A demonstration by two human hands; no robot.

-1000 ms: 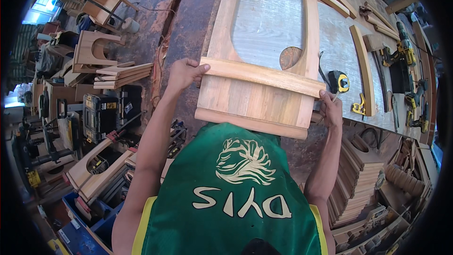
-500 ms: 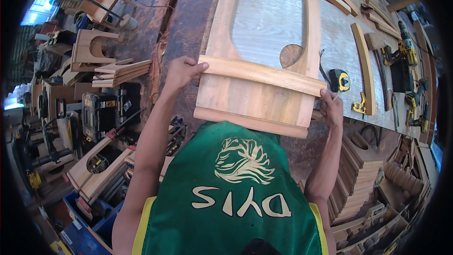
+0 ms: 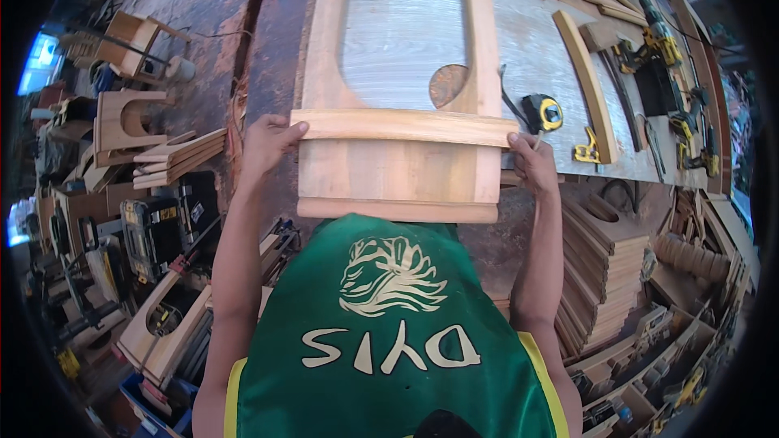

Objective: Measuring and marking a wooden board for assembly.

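Observation:
A pale wooden strip [image 3: 406, 126] lies crosswise over a U-shaped wooden panel [image 3: 398, 170]. My left hand [image 3: 274, 143] pinches the strip's left end, thumb on top. At the other end, my right hand [image 3: 534, 162] grips it between thumb and curled fingers. A thin stick-like thing [image 3: 536, 142] pokes up from the right hand, too small to name. Along the panel's near edge runs a rounded wooden rail [image 3: 398, 211], close to my green shirt. The panel's two arms reach away from me.
Right of the panel, on a grey board [image 3: 527, 40], are a tape measure [image 3: 542, 113], a small yellow clamp-like tool [image 3: 587, 147] and a wooden bar [image 3: 586, 85]. Cordless drills [image 3: 661, 36] lie further right. Below them stand stacked wooden panels [image 3: 596, 268]. A black toolbox [image 3: 154, 231] is at left.
The whole view has turned slightly and slid, so panel and strip appear further left and nearly level instead of slanting. Both hands keep their hold on the strip's ends.

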